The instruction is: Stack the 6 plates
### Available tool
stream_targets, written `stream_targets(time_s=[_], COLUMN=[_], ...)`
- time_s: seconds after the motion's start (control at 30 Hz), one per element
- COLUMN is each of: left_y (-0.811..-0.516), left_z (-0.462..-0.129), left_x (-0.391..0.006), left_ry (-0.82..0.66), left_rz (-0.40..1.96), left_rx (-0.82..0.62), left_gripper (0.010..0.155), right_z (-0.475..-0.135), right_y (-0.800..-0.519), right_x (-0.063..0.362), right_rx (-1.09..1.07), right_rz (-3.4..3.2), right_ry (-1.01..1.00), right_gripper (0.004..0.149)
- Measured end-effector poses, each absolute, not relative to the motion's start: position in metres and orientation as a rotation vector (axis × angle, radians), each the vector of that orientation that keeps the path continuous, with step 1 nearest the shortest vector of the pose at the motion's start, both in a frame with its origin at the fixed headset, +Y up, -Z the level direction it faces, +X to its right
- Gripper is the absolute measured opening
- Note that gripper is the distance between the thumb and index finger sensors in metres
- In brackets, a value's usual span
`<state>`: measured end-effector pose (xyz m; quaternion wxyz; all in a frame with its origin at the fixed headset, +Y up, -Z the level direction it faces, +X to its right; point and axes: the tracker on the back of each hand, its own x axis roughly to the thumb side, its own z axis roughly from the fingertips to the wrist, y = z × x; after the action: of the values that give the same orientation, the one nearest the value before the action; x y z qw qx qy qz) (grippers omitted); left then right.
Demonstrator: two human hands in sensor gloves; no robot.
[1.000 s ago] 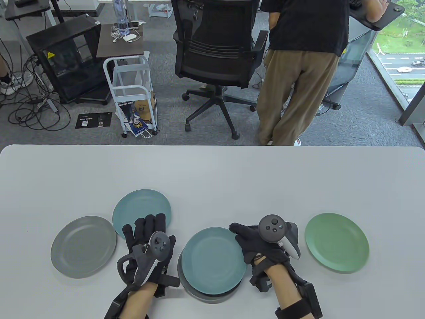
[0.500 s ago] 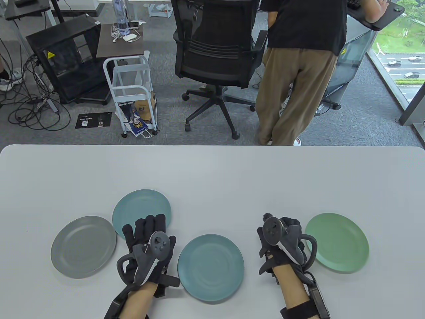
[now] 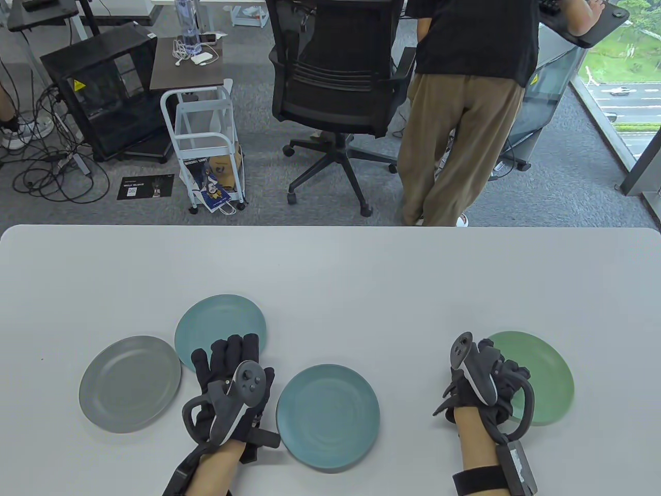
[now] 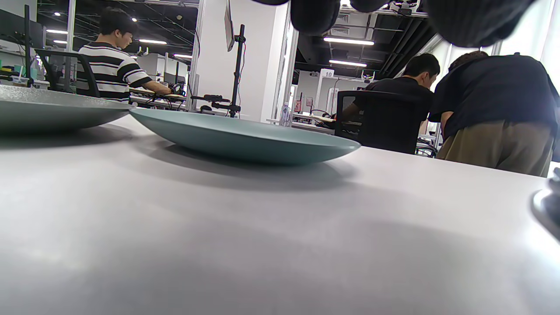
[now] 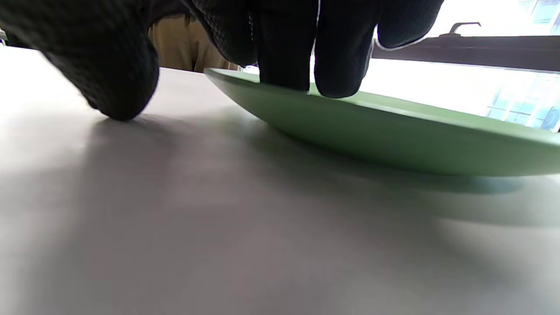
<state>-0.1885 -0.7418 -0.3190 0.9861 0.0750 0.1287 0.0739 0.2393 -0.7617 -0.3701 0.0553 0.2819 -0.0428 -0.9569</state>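
A stack (image 3: 328, 416) topped by a teal plate lies at the near centre. A grey plate (image 3: 129, 382) lies at the left and a lighter teal plate (image 3: 219, 323) beside it. A green plate (image 3: 539, 377) lies at the right. My left hand (image 3: 230, 356) rests flat on the table, fingers spread over the lighter teal plate's near edge, holding nothing. My right hand (image 3: 496, 364) is at the green plate's left rim. In the right wrist view its fingers (image 5: 284, 43) rest on top of the green rim (image 5: 393, 131), and the thumb (image 5: 109, 74) touches the table beside it.
The left wrist view shows the lighter teal plate (image 4: 245, 135), the grey plate (image 4: 52, 113) and the stack's rim (image 4: 547, 210). Bare white table (image 3: 361, 279) stretches behind the plates. Beyond its far edge are an office chair (image 3: 335, 77) and a standing person (image 3: 465, 103).
My right hand let go of the teal plate, which settled square on the stack, then moved right onto the green plate's rim. My left hand has not moved.
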Motion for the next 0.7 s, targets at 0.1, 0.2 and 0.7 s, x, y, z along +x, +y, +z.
stream_targets(time_s=[0.1, 0.2, 0.7], left_y=[-0.7422, -0.7422, -0.7423], left_z=[-0.3187, -0.3186, -0.3183], left_x=[-0.1882, -0.1879, -0.1869], left_ry=[0.259, 0.258, 0.250], left_rz=[0.145, 0.142, 0.144], left_rx=[0.147, 0.147, 0.150], left_gripper=[0.077, 0.076, 0.075], right_z=[-0.3698, -0.3687, -0.3709], right_y=[-0.7612, -0.7594, -0.7600], right_x=[0.2406, 0.2403, 0.2441], right_rx=[0.869, 0.882, 0.845], right_rz=[-2.897, -2.875, -2.873], right_ry=[-0.131, -0.138, -0.079], right_gripper=[0.077, 0.075, 0.056])
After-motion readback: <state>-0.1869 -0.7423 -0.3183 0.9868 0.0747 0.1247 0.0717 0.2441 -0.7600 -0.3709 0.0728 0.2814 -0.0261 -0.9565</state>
